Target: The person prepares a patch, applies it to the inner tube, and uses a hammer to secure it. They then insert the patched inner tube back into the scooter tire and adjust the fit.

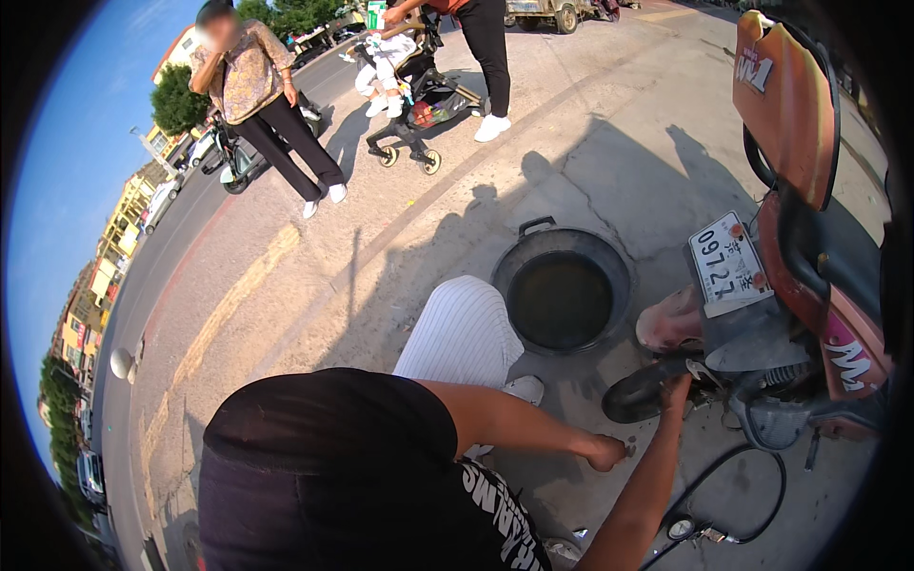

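Observation:
My right hand [675,393] reaches to the rear wheel of a red and orange scooter [857,342] and grips the edge of its black tyre [632,397]. Part of the grip is hidden by the hand itself. Just left of the wheel, my left hand [607,454] hangs low over the concrete, its fingers curled. A small dark thing shows by its fingertips, too small to make out. Beyond the tyre stands a round black basin [500,268] with dark water [560,300] in it. A black air hose [782,485] with a pressure gauge [680,528] lies looped near my right forearm.
A person [243,78] in a patterned top stands ahead. Another person [489,64] is beside a stroller [421,93] with a child in it. My striped trouser knee [460,328] sits close to the basin. The scooter's orange backrest [785,107] rises at the right.

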Tool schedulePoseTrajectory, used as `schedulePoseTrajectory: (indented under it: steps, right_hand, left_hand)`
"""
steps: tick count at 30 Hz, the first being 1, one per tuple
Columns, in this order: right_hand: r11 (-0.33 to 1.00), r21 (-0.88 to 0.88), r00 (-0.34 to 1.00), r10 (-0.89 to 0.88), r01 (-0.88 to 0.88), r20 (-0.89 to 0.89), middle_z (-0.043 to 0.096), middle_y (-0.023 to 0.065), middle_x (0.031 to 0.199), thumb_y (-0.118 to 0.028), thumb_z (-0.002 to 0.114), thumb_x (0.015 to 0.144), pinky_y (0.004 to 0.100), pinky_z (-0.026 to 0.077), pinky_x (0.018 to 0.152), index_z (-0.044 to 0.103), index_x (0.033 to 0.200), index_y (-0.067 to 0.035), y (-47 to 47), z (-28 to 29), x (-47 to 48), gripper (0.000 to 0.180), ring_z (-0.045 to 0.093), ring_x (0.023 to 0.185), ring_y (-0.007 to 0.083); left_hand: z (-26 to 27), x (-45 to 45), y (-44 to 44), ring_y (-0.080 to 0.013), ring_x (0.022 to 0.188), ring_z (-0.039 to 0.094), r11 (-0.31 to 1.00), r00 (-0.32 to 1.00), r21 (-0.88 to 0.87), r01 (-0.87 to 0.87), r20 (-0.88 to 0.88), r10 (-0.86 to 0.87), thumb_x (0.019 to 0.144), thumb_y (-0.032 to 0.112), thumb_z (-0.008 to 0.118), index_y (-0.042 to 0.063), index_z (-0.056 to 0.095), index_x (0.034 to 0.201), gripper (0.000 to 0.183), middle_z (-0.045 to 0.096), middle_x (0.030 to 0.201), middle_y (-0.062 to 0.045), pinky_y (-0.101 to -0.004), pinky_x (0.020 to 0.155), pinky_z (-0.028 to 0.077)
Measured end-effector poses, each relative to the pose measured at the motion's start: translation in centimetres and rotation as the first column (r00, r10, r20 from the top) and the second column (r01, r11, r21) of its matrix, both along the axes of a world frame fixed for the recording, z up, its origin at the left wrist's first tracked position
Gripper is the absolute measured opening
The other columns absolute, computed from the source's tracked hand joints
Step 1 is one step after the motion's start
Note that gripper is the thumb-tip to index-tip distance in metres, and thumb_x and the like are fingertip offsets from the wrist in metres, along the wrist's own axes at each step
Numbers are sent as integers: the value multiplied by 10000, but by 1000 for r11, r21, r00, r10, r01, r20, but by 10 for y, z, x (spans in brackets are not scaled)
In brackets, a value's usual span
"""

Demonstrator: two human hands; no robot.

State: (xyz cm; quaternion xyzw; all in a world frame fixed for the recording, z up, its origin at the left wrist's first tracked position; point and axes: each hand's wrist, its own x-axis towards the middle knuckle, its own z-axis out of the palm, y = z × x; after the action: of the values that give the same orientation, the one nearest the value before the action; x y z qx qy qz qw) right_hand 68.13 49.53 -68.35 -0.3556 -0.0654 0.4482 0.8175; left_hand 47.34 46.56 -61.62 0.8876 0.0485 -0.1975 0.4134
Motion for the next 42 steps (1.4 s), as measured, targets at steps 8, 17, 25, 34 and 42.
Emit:
schedulePoseTrajectory:
  steps: [8, 17, 25, 34, 42]
  right_hand:
    - [970, -146, 804, -73, 195, 591, 646, 82, 876, -151, 554, 835, 329, 462, 750, 607, 953, -6, -3, -31, -1, 194, 589, 779, 186]
    - [807, -387, 377, 223, 446, 899, 655, 207, 848, -221, 546, 757, 412, 485, 668, 632, 844, 9, -15, -40, 7, 260, 642, 789, 346]
    - [854, -488, 490, 352, 181, 797, 603, 264, 1047, -444, 321, 950, 417, 426, 827, 572, 1088, -11, -22, -23, 20, 520, 549, 1008, 432]
    - [786, -605, 567, 441, 131, 696, 591, 258, 1099, -454, 305, 950, 450, 426, 861, 574, 1120, -39, -25, 14, 10, 522, 521, 1051, 445]
    - [764, -608, 272, 551, 217, 789, 600, 243, 1081, -307, 460, 878, 478, 443, 845, 574, 1121, -51, -29, 18, 12, 372, 548, 1011, 428]
  left_hand:
    - [-26, 91, 46, -348, 1024, 567, 421, 463, -229, -878, -182, 867, 840, 284, 566, 54, 543, 1140, 379, 594, 1097, -201, -379, 873, 443]
    - [-17, 120, 50, -278, 1190, 475, -177, 314, -658, -732, -556, 770, 847, 426, 580, 54, 505, 1248, 553, 475, 1333, -132, -381, 965, 380]
    - [-50, 165, 44, -249, 1089, 557, -69, -64, -566, -821, -29, 998, 827, 441, 609, 56, 587, 1155, 506, 580, 1213, -130, -368, 903, 415]
    - [-52, 169, 47, -242, 1005, 611, -70, -68, -517, -853, -23, 997, 812, 437, 637, 38, 641, 1074, 478, 650, 1110, -124, -363, 860, 438]
    - [-39, 163, 47, -258, 950, 632, 9, -19, -435, -900, 61, 998, 790, 380, 688, 2, 676, 982, 424, 674, 1046, -124, -356, 833, 449]
